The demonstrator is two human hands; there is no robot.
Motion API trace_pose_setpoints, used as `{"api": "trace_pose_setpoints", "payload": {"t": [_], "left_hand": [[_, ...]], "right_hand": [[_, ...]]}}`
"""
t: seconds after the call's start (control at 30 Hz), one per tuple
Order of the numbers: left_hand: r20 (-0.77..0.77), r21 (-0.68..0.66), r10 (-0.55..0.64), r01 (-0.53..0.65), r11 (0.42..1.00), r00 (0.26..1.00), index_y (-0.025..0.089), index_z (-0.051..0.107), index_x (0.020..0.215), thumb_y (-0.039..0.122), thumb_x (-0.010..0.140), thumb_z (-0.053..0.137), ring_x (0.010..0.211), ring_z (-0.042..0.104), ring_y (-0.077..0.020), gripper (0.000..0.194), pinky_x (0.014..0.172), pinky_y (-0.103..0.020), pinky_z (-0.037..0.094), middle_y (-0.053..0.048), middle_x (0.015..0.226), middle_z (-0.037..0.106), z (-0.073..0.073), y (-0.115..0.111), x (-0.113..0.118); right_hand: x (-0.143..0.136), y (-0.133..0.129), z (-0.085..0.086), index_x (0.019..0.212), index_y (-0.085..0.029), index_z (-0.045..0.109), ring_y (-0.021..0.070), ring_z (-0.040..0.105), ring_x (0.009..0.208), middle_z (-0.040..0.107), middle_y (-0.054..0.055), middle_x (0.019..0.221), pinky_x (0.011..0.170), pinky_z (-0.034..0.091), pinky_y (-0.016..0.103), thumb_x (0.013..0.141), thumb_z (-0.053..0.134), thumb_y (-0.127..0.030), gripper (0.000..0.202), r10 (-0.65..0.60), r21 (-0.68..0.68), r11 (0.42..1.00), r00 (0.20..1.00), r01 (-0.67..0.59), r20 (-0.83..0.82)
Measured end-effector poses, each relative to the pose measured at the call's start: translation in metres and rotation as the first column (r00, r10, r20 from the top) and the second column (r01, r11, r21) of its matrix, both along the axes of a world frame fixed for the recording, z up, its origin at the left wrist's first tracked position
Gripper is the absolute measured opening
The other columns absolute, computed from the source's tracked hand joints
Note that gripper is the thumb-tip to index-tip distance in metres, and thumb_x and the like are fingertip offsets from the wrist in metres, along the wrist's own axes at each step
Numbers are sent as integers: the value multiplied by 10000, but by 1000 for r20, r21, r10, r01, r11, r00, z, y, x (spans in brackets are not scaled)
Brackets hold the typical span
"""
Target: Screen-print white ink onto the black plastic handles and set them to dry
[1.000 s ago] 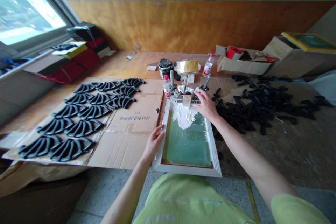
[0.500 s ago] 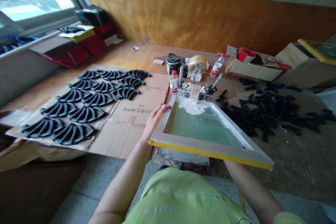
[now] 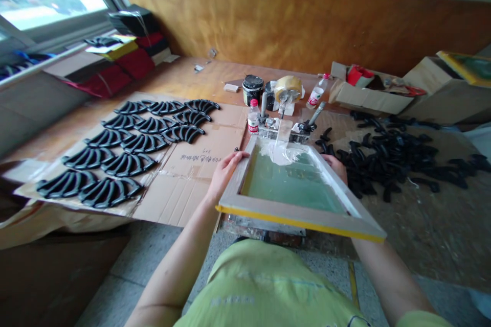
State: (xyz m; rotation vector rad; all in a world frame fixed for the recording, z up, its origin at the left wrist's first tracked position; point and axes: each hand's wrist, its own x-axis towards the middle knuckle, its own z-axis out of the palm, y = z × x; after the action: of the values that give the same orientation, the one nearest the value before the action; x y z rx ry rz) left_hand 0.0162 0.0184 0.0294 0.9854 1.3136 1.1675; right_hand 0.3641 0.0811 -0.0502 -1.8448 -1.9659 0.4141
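A screen frame (image 3: 307,220) with green mesh and yellow tape on its near edge is tilted in front of me, hinged to a metal clamp (image 3: 291,134) at its far end. White paste (image 3: 284,153) and a scraper (image 3: 284,133) lie at the far part of the mesh. My left hand (image 3: 227,169) grips the left side of the frame, thumb and fingers at its edge. On the right side, my right hand (image 3: 336,166) holds the frame's edge, its fingers partly hidden by the frame. Beneath the frame a metal plate (image 3: 268,225) shows in part.
Black curved pieces (image 3: 128,163) lie in rows on cardboard (image 3: 192,179) at left. A heap of black pieces (image 3: 387,158) is at right. Behind stand a black tub (image 3: 252,90), bottles (image 3: 253,117), a tape roll (image 3: 288,89) and an open box (image 3: 372,99).
My right hand has come up from beneath the frame to its right edge. The frame's near right corner has shifted slightly left and up. My left hand keeps its place.
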Motion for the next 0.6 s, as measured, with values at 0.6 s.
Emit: {"api": "trace_pose_setpoints", "payload": {"t": [0.6], "left_hand": [[-277, -97, 7, -35, 995, 961, 203, 535, 1333, 508, 825, 555, 698, 599, -162, 593, 665, -275, 475, -17, 789, 656, -135, -32, 4]], "right_hand": [[-92, 42, 28, 946, -151, 632, 223, 590, 941, 673, 107, 985, 808, 423, 287, 874, 555, -265, 155, 222, 15, 969, 892, -247, 394]]}}
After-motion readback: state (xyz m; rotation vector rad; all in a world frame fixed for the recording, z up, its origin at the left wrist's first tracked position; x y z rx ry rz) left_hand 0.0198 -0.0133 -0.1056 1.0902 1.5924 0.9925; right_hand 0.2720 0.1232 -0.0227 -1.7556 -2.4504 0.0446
